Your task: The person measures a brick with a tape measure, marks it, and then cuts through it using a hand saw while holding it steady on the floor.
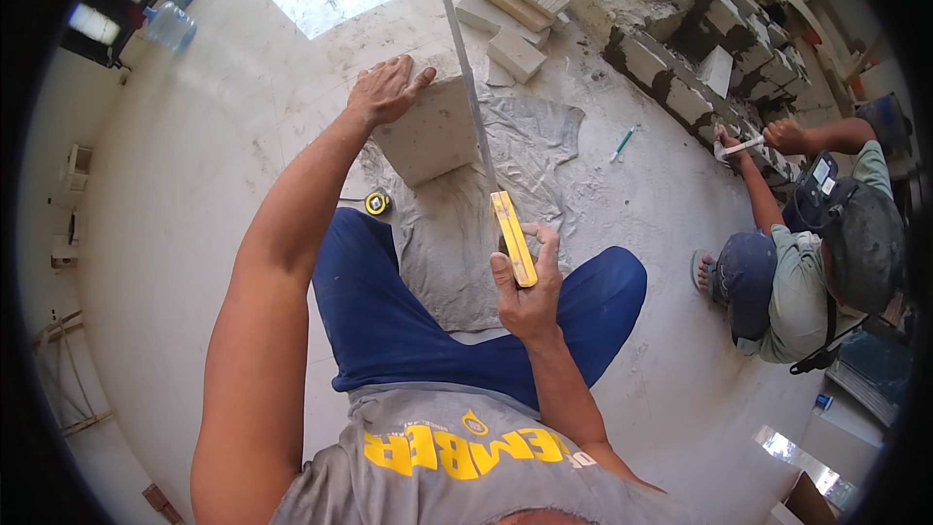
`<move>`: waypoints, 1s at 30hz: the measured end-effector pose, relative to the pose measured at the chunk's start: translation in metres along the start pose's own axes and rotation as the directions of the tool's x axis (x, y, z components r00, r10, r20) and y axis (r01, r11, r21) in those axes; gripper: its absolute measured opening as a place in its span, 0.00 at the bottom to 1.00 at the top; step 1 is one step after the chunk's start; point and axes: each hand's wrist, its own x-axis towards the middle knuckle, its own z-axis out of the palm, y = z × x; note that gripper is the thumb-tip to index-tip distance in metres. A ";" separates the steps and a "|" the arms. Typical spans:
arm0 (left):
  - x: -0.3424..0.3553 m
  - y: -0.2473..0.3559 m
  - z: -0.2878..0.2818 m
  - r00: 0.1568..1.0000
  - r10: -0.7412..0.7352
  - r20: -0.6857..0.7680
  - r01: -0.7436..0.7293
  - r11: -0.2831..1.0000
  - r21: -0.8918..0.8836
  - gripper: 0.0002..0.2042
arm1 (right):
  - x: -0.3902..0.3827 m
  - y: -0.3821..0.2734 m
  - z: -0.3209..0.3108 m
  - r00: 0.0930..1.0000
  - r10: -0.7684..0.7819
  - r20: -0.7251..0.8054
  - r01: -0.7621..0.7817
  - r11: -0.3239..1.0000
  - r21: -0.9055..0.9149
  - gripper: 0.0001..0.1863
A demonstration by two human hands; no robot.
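Left hand (pixel 388 92) on pale block (pixel 431 141); right hand (pixel 533 303) grips saw (pixel 482 139).

"How's the left arm (pixel 277 262) placed?"
"Stretched forward, the left hand (pixel 391 92) palm-down, its thumb pointing right."
"And the right hand (pixel 531 307)?"
"Nearer the torso (pixel 457 472), fingers curled in a grip, right forearm (pixel 564 384) angled inward."

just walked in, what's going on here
The left hand rests on a pale block over a grey sheet. The right hand grips a saw by its yellow handle, alongside the block's right side; whether they touch isn't clear. To the right, a co-worker holds a light-handled tool.
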 end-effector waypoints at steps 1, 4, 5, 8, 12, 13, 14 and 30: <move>-0.004 -0.004 0.000 1.000 0.001 0.004 -0.001 1.000 0.003 0.43 | -0.006 0.001 0.001 0.999 0.009 0.033 -0.007 0.999 -0.051 0.22; -0.013 -0.004 -0.007 1.000 0.021 -0.013 -0.021 1.000 -0.011 0.44 | -0.010 0.011 0.011 0.979 -0.202 0.030 0.204 0.962 -0.179 0.29; -0.019 -0.004 -0.006 1.000 0.018 -0.019 -0.018 1.000 -0.023 0.44 | -0.013 0.011 0.012 0.974 -0.223 0.049 0.228 0.951 -0.211 0.30; -0.028 -0.004 -0.006 0.996 0.014 -0.088 -0.018 0.999 -0.044 0.45 | -0.024 0.005 0.013 0.987 -0.107 0.118 0.134 0.960 -0.246 0.31; -0.023 -0.002 -0.007 0.998 0.005 -0.066 -0.009 0.998 -0.064 0.44 | -0.033 0.003 0.019 0.989 -0.104 0.109 0.129 0.957 -0.259 0.29; -0.020 -0.002 -0.006 0.997 0.006 -0.079 -0.012 0.998 -0.069 0.44 | -0.035 0.005 0.019 0.988 -0.119 0.102 0.142 0.954 -0.262 0.29; -0.019 -0.004 -0.005 0.996 0.007 -0.091 -0.013 0.997 -0.070 0.44 | -0.036 0.003 0.019 0.989 -0.107 0.104 0.132 0.955 -0.267 0.29; -0.025 -0.001 -0.003 0.990 0.007 -0.138 -0.014 0.999 -0.050 0.41 | -0.037 -0.023 0.002 0.986 -0.086 0.140 0.122 0.955 -0.270 0.26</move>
